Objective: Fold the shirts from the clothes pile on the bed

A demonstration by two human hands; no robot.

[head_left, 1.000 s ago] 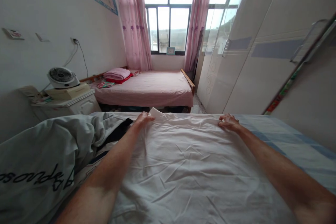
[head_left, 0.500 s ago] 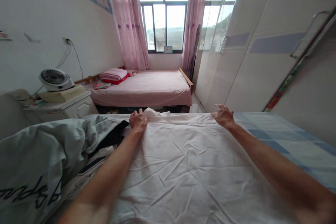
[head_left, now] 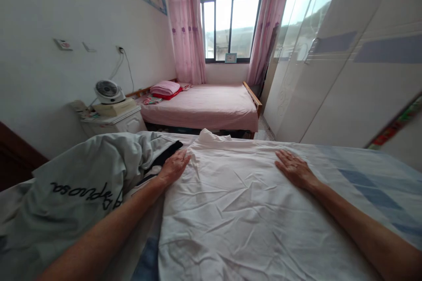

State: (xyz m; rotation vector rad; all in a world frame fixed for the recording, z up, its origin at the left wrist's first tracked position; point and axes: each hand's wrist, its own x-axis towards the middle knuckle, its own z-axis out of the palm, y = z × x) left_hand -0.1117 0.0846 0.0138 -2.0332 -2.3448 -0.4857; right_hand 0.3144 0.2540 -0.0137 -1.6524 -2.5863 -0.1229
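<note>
A white shirt [head_left: 237, 210], creased across its middle, lies spread on the near bed, with its bunched collar end [head_left: 212, 137] at the far side. My left hand [head_left: 176, 166] rests at the shirt's upper left edge, fingers extended and pointing inward. Across from it, my right hand [head_left: 294, 167] lies flat with fingers stretched out on the upper right edge. Neither hand grips the cloth. A grey-green garment [head_left: 82, 175] with black lettering is heaped left of my left forearm, and a black piece of cloth [head_left: 168, 153] pokes out beside it.
Blue and white checked bedding [head_left: 369, 189] covers the bed at right. Beyond stands a second bed [head_left: 211, 109] with a pink sheet. A small fan [head_left: 108, 91] sits on a white cabinet [head_left: 123, 120] at left. A wardrobe [head_left: 323, 92] lines the right wall.
Both hands have come closer to me from the shirt's far edge. The right hand, raised before, now lies flat. My view has turned slightly left.
</note>
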